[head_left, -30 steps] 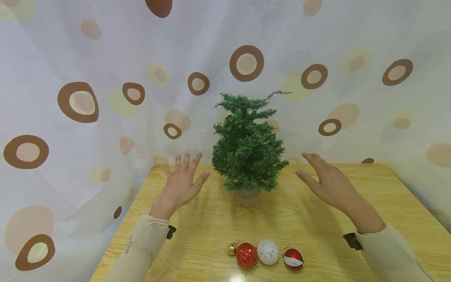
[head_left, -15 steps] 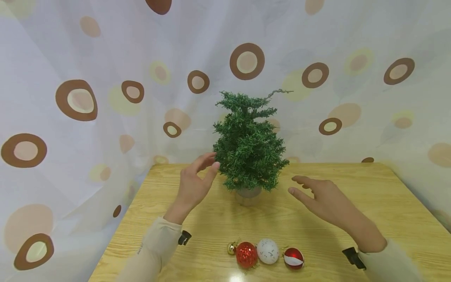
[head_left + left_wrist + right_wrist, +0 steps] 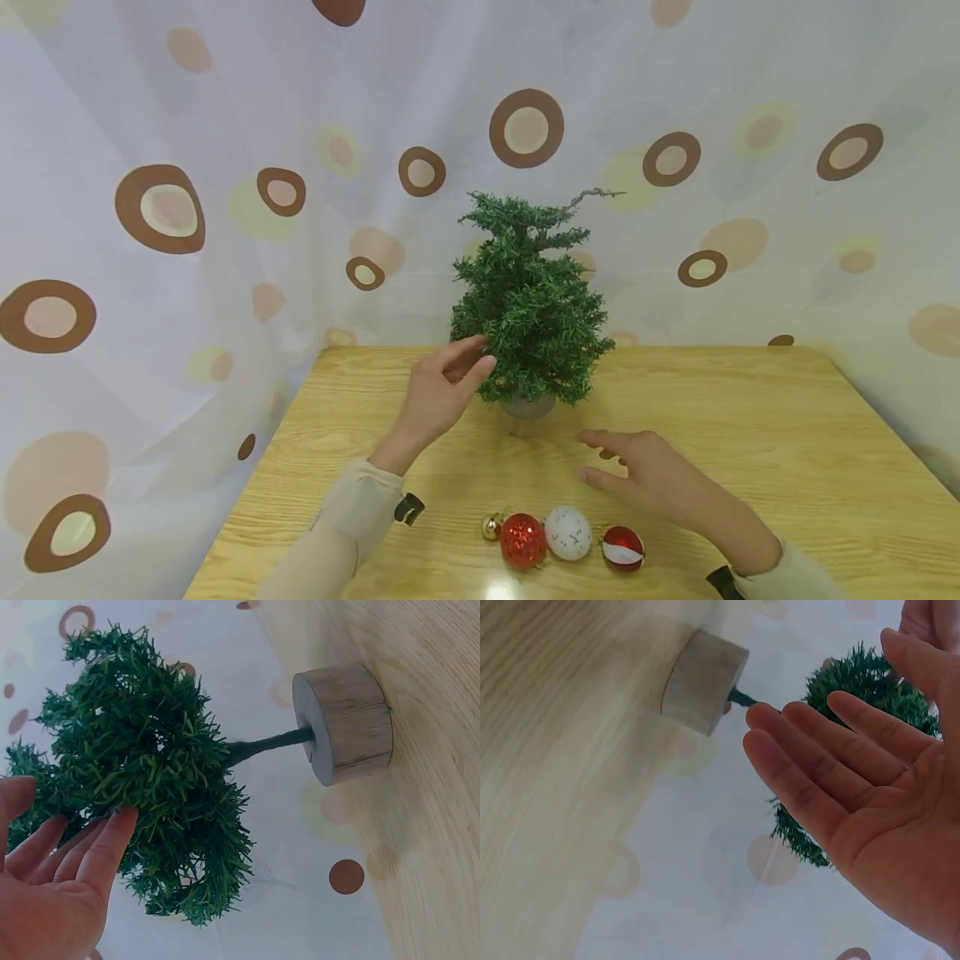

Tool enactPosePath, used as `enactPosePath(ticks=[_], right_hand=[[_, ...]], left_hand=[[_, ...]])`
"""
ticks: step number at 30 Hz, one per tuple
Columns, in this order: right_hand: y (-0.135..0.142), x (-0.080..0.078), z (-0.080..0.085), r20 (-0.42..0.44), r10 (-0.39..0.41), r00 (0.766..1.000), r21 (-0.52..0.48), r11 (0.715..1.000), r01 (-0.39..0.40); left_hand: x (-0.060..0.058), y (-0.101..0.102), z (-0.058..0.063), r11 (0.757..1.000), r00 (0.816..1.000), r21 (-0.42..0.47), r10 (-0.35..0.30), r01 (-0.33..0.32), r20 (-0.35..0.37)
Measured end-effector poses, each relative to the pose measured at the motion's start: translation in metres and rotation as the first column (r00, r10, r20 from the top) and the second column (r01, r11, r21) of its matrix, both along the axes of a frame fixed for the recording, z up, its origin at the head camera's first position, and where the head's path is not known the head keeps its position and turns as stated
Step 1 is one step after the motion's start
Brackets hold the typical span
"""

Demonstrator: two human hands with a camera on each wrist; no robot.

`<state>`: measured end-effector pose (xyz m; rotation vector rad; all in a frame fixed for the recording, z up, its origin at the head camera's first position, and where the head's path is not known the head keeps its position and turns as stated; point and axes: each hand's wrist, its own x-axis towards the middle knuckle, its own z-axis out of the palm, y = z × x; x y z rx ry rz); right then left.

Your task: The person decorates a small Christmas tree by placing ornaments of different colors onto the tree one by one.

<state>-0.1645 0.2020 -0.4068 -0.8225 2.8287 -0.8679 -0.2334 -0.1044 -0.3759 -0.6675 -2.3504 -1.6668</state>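
A small artificial Christmas tree [image 3: 528,308] stands on a round wooden base [image 3: 349,724] near the middle of the table. My left hand [image 3: 438,396] is at the tree's lower left side, thumb and fingers apart; I cannot tell whether its fingertips touch the needles. To the right and in front of the base, my right hand [image 3: 652,475] hovers with relaxed fingers and holds nothing. Four-in-a-row is avoided in wording: several baubles lie in front, a small gold one [image 3: 491,527], a red glitter one [image 3: 522,541], a white speckled one [image 3: 568,533] and a red-and-white one [image 3: 622,548].
The wooden table [image 3: 750,417] reaches back to a pale curtain [image 3: 300,100] with brown and yellow ring patterns. This cloth also hangs along the left and right sides. A bare twig [image 3: 592,195] sticks out at the tree's upper right.
My left hand has moved right, up to the tree. The right hand has come down and left, closer to the baubles. Tree and baubles have stayed in place.
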Motion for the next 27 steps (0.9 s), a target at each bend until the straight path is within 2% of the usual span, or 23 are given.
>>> enactPosePath(ticks=[5, 10, 17, 23, 27], right_hand=[[-0.008, 0.004, -0.009, 0.028, 0.080, 0.996, -0.024, 0.997, -0.079], [-0.015, 0.008, -0.016, 0.072, 0.124, 0.990, -0.051, 0.991, -0.121], [-0.020, 0.013, -0.025, 0.149, 0.129, 0.980, -0.048, 0.991, -0.123], [-0.023, 0.014, -0.029, 0.134, 0.129, 0.982, 0.004, 0.991, -0.131], [-0.024, 0.015, -0.034, 0.124, 0.120, 0.985, 0.034, 0.992, -0.125]], left_hand=[[0.000, 0.004, -0.001, 1.000, 1.000, -0.014, 0.010, -0.010, 0.012], [0.000, 0.004, -0.002, 0.999, 1.000, -0.030, 0.019, -0.019, 0.001], [-0.001, 0.004, -0.004, 0.999, 0.999, -0.040, 0.025, -0.025, -0.021], [-0.001, 0.004, -0.004, 0.999, 0.999, -0.029, 0.024, -0.026, -0.039], [0.000, 0.003, -0.003, 0.999, 0.999, -0.024, 0.022, -0.023, -0.025]])
